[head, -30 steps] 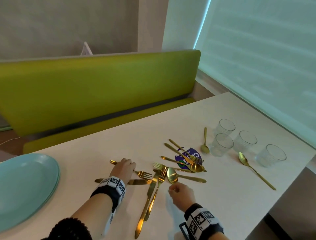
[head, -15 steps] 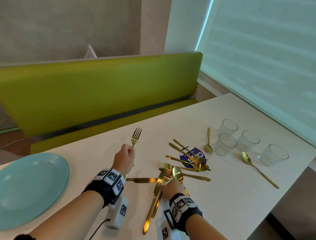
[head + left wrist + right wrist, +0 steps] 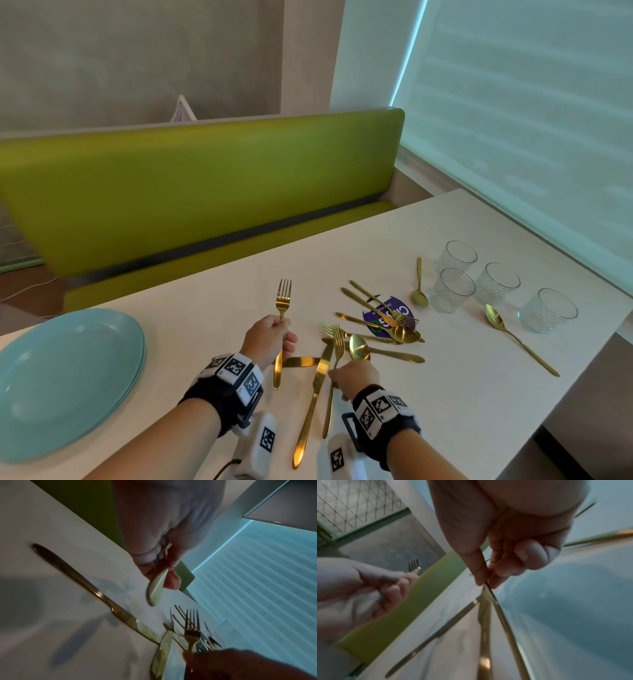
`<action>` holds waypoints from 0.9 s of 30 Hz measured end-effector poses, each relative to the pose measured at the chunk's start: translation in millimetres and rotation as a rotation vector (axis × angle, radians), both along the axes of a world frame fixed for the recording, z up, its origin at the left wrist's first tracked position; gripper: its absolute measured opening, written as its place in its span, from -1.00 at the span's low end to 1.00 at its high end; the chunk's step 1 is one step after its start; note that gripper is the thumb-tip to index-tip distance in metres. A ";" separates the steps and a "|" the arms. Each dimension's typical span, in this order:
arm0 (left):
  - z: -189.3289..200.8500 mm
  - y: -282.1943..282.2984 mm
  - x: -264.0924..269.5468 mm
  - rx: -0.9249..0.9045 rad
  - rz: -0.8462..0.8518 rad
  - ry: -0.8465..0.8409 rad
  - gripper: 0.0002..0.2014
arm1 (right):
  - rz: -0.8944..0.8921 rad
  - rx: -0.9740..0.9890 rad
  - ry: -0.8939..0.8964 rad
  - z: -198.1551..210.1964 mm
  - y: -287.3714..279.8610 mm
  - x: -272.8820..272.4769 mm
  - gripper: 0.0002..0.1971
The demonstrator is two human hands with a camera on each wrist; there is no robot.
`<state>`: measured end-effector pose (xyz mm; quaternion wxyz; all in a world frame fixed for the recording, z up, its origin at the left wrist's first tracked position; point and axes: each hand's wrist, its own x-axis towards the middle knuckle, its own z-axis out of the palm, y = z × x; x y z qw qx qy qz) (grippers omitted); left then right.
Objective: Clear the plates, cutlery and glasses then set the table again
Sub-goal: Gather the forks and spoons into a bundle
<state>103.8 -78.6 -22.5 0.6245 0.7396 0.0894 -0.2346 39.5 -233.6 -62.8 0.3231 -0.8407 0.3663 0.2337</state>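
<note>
My left hand (image 3: 270,339) grips a gold fork (image 3: 281,308) upright above the white table (image 3: 445,394), tines pointing away; its handle end (image 3: 155,588) hangs below my fingers. My right hand (image 3: 352,377) pinches a second gold fork (image 3: 334,370) by its handle between thumb and fingertips (image 3: 479,574). Two gold knives (image 3: 313,394) lie crossed between my hands. More gold forks and spoons (image 3: 380,325) lie in a heap beyond. Several clear glasses (image 3: 479,284) stand at the right. A pale blue plate (image 3: 61,380) sits at the left.
A green bench (image 3: 191,192) runs along the table's far side. A round purple sticker (image 3: 390,315) lies under the cutlery heap. One gold spoon (image 3: 513,339) lies near the right table edge, a smaller one (image 3: 419,287) beside the glasses. A window blind (image 3: 531,120) fills the right.
My left hand lifted a fork off the table and holds it upright. My right hand moved onto the handle of another fork beside the knives and pinched it.
</note>
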 end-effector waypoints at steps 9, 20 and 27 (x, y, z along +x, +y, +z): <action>4.4 -24.3 -4.6 -0.181 -0.068 0.164 -0.85 | 0.048 0.504 -0.324 52.7 -9.2 24.2 -0.79; 5.9 -52.3 -7.2 -0.155 -0.129 0.167 -0.76 | -0.019 0.552 -0.338 49.6 -21.3 40.9 -0.82; 1.7 -64.0 -0.7 -0.078 -0.117 0.124 -0.77 | 0.046 0.436 -0.391 48.1 -29.3 48.9 -0.84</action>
